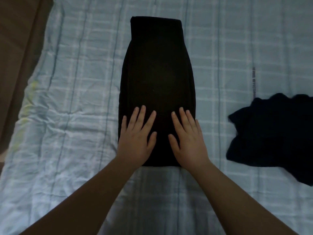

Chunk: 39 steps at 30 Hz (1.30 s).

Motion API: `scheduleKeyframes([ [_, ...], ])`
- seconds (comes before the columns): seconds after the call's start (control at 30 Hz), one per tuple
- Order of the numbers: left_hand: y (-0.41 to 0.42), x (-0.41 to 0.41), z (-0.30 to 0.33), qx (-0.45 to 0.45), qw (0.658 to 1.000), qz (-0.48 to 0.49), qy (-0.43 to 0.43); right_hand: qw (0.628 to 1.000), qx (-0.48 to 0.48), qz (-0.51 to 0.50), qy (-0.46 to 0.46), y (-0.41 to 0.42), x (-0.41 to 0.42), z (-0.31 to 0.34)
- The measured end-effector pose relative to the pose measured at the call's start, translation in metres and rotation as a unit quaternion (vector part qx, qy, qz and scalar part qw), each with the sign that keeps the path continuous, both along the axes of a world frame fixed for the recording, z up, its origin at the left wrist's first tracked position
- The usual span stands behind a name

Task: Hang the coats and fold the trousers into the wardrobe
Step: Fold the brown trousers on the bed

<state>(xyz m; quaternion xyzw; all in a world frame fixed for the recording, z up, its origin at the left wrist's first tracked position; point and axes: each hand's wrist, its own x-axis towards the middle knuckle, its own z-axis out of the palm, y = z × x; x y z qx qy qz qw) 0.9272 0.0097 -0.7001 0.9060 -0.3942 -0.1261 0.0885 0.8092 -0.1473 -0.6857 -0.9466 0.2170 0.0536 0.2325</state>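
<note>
Black trousers (157, 73) lie folded lengthwise into a long narrow strip on the bed, running away from me. My left hand (138, 138) rests flat on the near left part of the strip, fingers straight and spread. My right hand (188, 139) lies flat beside it on the near right part, fingers straight too. Both palms press the cloth near its closest edge. Neither hand holds anything.
The bed is covered with a pale blue checked sheet (71, 99), wrinkled on the left. A second dark garment (271, 138) lies crumpled at the right edge. A brown surface (18, 48) runs along the bed's left side.
</note>
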Motion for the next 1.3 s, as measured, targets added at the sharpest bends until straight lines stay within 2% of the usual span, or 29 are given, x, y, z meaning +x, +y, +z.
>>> scheduleKeyframes([
  [0.1,0.016,-0.009,0.013,-0.033,0.999,0.011,-0.02,0.998,-0.017,-0.018,-0.054,0.008,-0.012,0.019],
  [0.27,0.041,-0.03,0.002,-0.034,0.997,0.065,0.034,0.999,-0.031,-0.039,0.018,0.029,-0.034,0.006],
  [0.4,0.031,-0.029,-0.009,-0.028,0.994,0.077,0.076,0.999,0.0,-0.038,0.018,0.025,-0.028,-0.006],
  [0.5,0.033,-0.032,0.002,-0.1,0.982,0.113,0.11,0.994,0.086,-0.059,-0.039,0.019,-0.034,0.002],
  [0.6,0.044,-0.039,0.019,-0.193,0.922,0.269,0.202,0.947,0.221,-0.209,-0.102,0.017,-0.049,0.017],
  [0.67,0.05,-0.041,0.025,-0.216,0.865,0.367,0.267,0.894,0.302,-0.321,-0.079,0.019,-0.055,0.027],
  [0.7,0.05,-0.041,0.028,-0.213,0.85,0.389,0.284,0.869,0.34,-0.356,-0.057,0.021,-0.055,0.03],
  [0.73,0.051,-0.039,0.031,-0.205,0.85,0.394,0.282,0.854,0.364,-0.37,-0.035,0.022,-0.053,0.034],
  [0.8,0.052,-0.031,0.034,-0.178,0.853,0.403,0.279,0.85,0.375,-0.371,-0.008,0.018,-0.048,0.038],
  [0.87,0.054,-0.021,0.035,-0.139,0.842,0.414,0.315,0.845,0.383,-0.375,-0.001,0.009,-0.045,0.036],
  [0.93,0.055,-0.016,0.037,-0.119,0.85,0.391,0.332,0.832,0.409,-0.374,0.009,0.003,-0.046,0.033],
  [1.03,0.057,-0.019,0.043,-0.141,0.861,0.361,0.331,0.802,0.462,-0.379,-0.017,0.002,-0.051,0.034],
  [1.13,0.066,-0.032,0.05,-0.168,0.847,0.373,0.339,0.773,0.501,-0.385,-0.065,0.015,-0.063,0.042],
  [1.23,0.094,-0.058,0.055,-0.168,0.837,0.371,0.365,0.778,0.495,-0.383,-0.061,0.046,-0.098,0.044],
  [1.3,0.124,-0.083,0.06,-0.166,0.83,0.356,0.396,0.768,0.501,-0.394,-0.057,0.074,-0.13,0.047],
])
